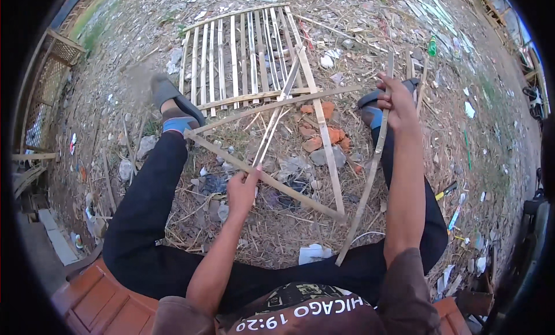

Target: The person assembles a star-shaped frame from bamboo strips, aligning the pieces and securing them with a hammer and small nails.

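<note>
Workday wear, as I see it from nearby: a brown short-sleeved T-shirt (361, 323) at six o'clock, its chest crossed by a dark patterned panel (306, 290) and pale lettering (321, 309). Black trousers (141, 219) spread toward eight and four o'clock, a small pale mark on the left leg. Blue socks (178, 124) meet dark grey open-backed shoes (166, 91) at ten and two.
</note>
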Available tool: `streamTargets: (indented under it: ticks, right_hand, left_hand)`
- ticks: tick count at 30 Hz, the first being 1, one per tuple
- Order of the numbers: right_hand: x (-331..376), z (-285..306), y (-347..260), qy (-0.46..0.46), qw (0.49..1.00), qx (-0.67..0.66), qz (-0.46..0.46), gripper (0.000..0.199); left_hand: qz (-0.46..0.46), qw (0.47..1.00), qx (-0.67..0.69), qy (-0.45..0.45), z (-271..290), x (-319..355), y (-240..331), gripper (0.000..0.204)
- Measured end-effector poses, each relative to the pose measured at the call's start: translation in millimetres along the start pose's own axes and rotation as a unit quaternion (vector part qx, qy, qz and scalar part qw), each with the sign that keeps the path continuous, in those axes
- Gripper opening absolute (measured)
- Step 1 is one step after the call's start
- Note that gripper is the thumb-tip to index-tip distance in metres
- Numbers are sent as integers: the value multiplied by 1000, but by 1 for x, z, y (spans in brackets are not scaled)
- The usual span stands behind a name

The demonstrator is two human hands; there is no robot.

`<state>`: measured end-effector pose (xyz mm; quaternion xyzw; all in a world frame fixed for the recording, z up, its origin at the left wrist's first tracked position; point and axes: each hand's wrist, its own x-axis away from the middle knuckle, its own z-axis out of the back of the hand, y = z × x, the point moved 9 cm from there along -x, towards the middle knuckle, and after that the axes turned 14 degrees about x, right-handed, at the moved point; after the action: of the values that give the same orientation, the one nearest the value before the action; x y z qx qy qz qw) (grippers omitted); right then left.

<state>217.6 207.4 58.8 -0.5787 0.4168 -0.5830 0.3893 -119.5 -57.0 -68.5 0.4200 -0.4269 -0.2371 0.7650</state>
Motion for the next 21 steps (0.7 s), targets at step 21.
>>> streamTargets:
  ticks: [21]
  right_hand:
    - [16,-97,10,83,883,436,153,115]
  left_hand:
    - [-53,984,169,3,4,-25,47,38]
